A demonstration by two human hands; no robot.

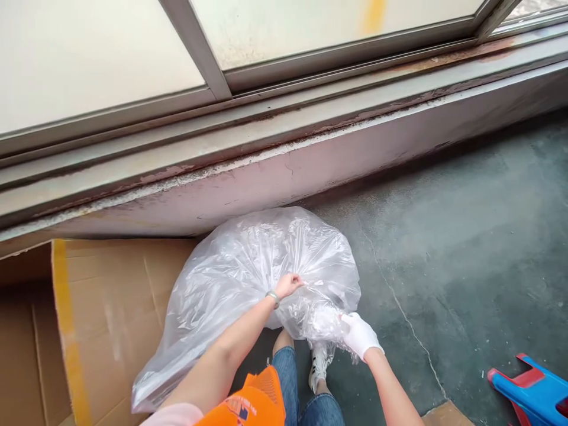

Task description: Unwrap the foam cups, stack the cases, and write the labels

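A big clear plastic bag, puffed up with air, stands on the concrete floor in front of my legs. My left hand, bare with a watch on the wrist, pinches the gathered plastic near the bag's neck. My right hand, in a white glove, grips the twisted neck of the bag lower down and to the right. The bag leans against an open cardboard box on the left. What is inside the bag cannot be made out.
A low pink ledge with a sliding window frame above it runs behind the bag. A blue and red plastic stool lies at the lower right. Cracked grey floor stretches to the right.
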